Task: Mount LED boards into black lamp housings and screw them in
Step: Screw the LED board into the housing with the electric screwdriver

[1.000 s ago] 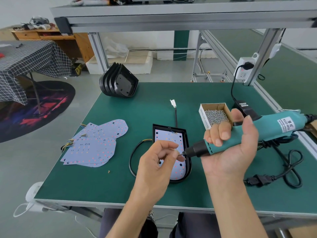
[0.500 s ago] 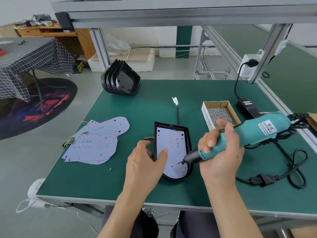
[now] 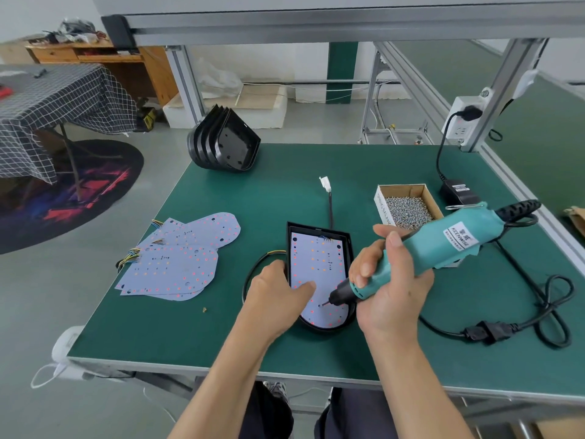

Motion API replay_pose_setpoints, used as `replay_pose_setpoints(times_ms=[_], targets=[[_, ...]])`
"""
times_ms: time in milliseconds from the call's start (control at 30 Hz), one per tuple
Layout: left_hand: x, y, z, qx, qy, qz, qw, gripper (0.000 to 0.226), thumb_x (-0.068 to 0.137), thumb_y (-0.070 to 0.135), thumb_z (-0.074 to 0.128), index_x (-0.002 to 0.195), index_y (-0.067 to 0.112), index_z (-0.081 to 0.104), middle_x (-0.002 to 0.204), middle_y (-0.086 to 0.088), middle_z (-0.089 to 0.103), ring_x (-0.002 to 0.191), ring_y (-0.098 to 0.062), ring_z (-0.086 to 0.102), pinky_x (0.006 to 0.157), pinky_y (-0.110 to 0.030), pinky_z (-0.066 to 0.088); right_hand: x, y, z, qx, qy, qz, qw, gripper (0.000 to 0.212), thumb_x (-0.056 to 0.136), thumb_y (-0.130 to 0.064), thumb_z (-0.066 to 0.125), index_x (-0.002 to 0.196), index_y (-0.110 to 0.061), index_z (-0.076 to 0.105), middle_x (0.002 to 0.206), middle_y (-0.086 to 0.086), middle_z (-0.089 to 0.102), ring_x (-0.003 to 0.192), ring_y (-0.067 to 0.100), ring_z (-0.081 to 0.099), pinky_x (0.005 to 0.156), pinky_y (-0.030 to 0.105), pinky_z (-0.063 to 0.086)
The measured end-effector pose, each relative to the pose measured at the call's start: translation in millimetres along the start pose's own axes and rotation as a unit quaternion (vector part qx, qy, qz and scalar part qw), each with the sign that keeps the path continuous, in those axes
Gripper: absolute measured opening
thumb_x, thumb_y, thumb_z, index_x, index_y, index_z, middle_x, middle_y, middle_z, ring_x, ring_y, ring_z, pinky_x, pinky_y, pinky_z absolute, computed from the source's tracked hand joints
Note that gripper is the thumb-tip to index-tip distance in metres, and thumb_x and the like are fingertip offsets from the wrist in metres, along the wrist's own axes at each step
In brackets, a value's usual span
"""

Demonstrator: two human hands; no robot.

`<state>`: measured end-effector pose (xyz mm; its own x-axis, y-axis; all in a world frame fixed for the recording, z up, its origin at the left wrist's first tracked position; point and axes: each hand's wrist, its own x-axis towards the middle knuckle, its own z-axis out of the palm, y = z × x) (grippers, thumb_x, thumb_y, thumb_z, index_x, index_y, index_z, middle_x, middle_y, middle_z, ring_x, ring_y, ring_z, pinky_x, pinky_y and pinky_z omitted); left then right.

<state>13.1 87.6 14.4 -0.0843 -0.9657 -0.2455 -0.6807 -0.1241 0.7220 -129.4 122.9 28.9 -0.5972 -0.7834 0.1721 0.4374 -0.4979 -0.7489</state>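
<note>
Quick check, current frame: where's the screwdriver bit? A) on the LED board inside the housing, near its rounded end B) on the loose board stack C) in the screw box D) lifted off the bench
A: the right hand grips the teal screwdriver with its bit down on the LED board seated in the black housing, near the rounded end, while the left hand rests on the board.

Checked tablecloth (image 3: 57, 99) — round rug (image 3: 69, 194).
</note>
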Motion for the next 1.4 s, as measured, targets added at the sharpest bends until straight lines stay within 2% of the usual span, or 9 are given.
replay_pose_setpoints(times_ms=[100,367,567,833,1200,1400], targets=[[-0.3,0.1,0.2,-0.006,0.003,-0.001,1.000,0.030,0.086,0.041,0.070,0.093,0.014,0.058,0.096,-0.002,0.066,0.091,-0.023,0.062,0.076,-0.037,0.052,-0.9,-0.2,1.7,-0.005,-0.004,-0.002,1.000,0.013,0.087,-0.033,0.066,0.087,-0.021,0.071,0.051,0.003,0.047,0.040,0.019,0.039,0.046,0.023,0.034],[-1.7,0.3,1.2,-0.011,0.015,0.004,1.000,0.031,0.086,0.040,0.069,0.093,0.012,0.059,0.094,-0.003,0.066,0.091,-0.026,0.063,0.080,-0.040,0.055,-3.3,0.9,3.6,-0.038,-0.027,-0.019,0.999,0.009,0.088,-0.032,0.066,0.085,-0.024,0.068,0.050,0.002,0.049,0.040,0.020,0.041,0.049,0.026,0.034],[-1.3,0.4,3.1,-0.009,0.024,0.003,1.000,0.029,0.087,0.040,0.069,0.089,0.014,0.056,0.092,-0.002,0.064,0.084,-0.023,0.059,0.067,-0.033,0.045,-5.2,1.0,5.2,-0.054,-0.043,-0.029,0.997,0.010,0.091,-0.030,0.067,0.081,-0.028,0.065,0.050,0.002,0.049,0.039,0.021,0.041,0.049,0.026,0.035],[-1.3,0.6,3.7,-0.006,0.025,0.004,1.000,0.032,0.087,0.039,0.069,0.093,0.010,0.056,0.096,-0.005,0.065,0.092,-0.029,0.062,0.079,-0.039,0.053,-4.2,1.5,7.5,-0.055,-0.036,-0.022,0.998,0.011,0.087,-0.026,0.067,0.077,-0.027,0.060,0.049,0.002,0.047,0.038,0.020,0.039,0.047,0.024,0.035],[-1.6,0.3,4.6,-0.010,0.028,0.001,1.000,0.030,0.087,0.038,0.069,0.091,0.012,0.056,0.093,-0.003,0.065,0.087,-0.025,0.061,0.073,-0.036,0.050,-4.8,3.5,7.2,-0.071,-0.054,-0.023,0.996,0.014,0.089,-0.026,0.065,0.076,-0.031,0.062,0.049,-0.001,0.048,0.039,0.020,0.041,0.048,0.024,0.036],[-1.0,0.2,4.6,-0.007,0.025,0.001,1.000,0.032,0.087,0.039,0.069,0.093,0.010,0.057,0.096,-0.005,0.065,0.092,-0.028,0.063,0.079,-0.039,0.054,-4.8,3.4,7.3,-0.074,-0.058,-0.019,0.995,0.015,0.088,-0.026,0.065,0.074,-0.029,0.061,0.048,-0.001,0.047,0.039,0.020,0.040,0.048,0.024,0.035]])
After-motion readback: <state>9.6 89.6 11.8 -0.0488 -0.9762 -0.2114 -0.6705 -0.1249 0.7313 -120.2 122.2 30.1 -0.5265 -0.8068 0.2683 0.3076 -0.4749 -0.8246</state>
